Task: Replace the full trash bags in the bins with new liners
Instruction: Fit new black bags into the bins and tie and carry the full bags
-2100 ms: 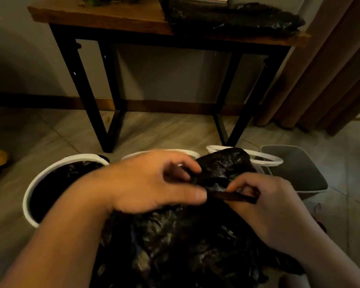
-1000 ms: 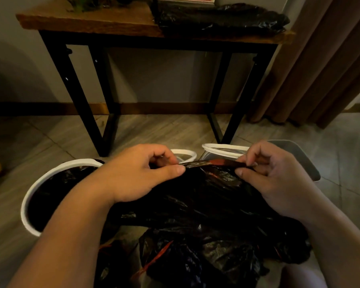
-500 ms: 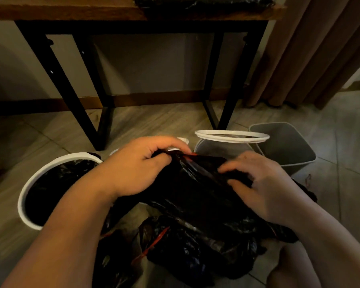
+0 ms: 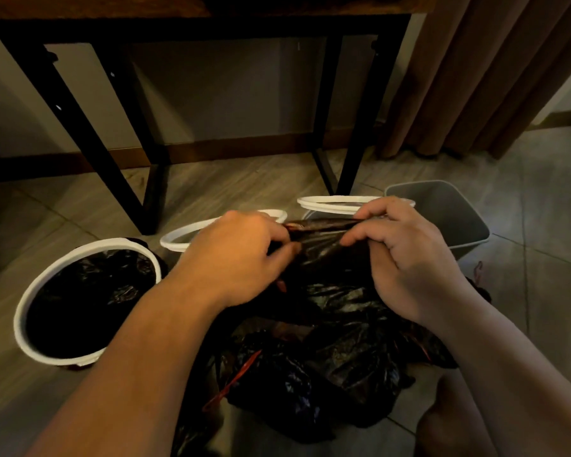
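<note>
A black trash bag with a red drawstring hangs crumpled in front of me, above the floor. My left hand pinches its top edge on the left, and my right hand pinches the same edge on the right, with the rim stretched between them. A round white bin at the left holds a black liner. Behind my hands stand two more white-rimmed bins. A grey square bin sits at the right with no liner. Another black bag with a red tie lies low on the floor.
A wooden table on black metal legs stands against the wall behind the bins. A brown curtain hangs at the right. My knee shows at the lower right. The floor is grey tile.
The view has tilted down, so the tabletop left the frame. My right hand went from lying flat on the bag to pinching its top edge, and both hands again pull the rim taut.
</note>
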Demonstrator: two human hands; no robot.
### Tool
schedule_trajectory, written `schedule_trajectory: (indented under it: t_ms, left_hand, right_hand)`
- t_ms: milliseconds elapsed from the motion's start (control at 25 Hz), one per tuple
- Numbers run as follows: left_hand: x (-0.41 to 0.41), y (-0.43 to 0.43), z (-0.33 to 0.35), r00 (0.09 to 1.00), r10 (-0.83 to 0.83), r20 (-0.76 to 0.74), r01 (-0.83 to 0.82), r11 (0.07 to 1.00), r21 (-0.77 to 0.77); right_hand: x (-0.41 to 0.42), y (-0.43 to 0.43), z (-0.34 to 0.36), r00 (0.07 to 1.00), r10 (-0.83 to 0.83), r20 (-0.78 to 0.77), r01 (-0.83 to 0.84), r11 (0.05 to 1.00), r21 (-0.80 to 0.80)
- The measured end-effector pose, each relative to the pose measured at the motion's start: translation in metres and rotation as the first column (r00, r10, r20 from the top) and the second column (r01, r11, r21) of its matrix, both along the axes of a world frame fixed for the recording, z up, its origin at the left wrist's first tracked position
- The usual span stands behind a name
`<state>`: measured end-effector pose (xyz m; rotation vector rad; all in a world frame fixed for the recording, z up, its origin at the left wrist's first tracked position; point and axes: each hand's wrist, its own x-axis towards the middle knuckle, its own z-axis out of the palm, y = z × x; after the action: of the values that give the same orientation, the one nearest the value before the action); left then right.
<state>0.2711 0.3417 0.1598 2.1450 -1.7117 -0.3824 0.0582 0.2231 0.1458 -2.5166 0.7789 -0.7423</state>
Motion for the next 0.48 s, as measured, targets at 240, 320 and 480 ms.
schedule_trajectory:
  t_ms: [240, 320, 480]
  left_hand:
    - [0.013, 0.007, -0.005, 0.926, 0.103, 0.362, -0.18, 0.966, 0.185]
    - [0.015, 0.012, -0.01, 0.909, 0.112, 0.402, -0.236, 0.932, 0.274]
    - [0.019, 0.017, -0.014, 0.916, 0.203, 0.346, -0.308, 0.909, 0.281]
  right_hand:
    - [-0.008, 0.001, -0.001, 0.992, 0.005, -0.124, -0.032, 0.975, -0.219]
    - [-0.016, -0.003, -0.004, 0.99, -0.01, -0.144, -0.029, 0.963, -0.267]
    - [-0.026, -0.008, -0.013, 0.974, -0.076, -0.215, -0.003, 0.938, -0.348]
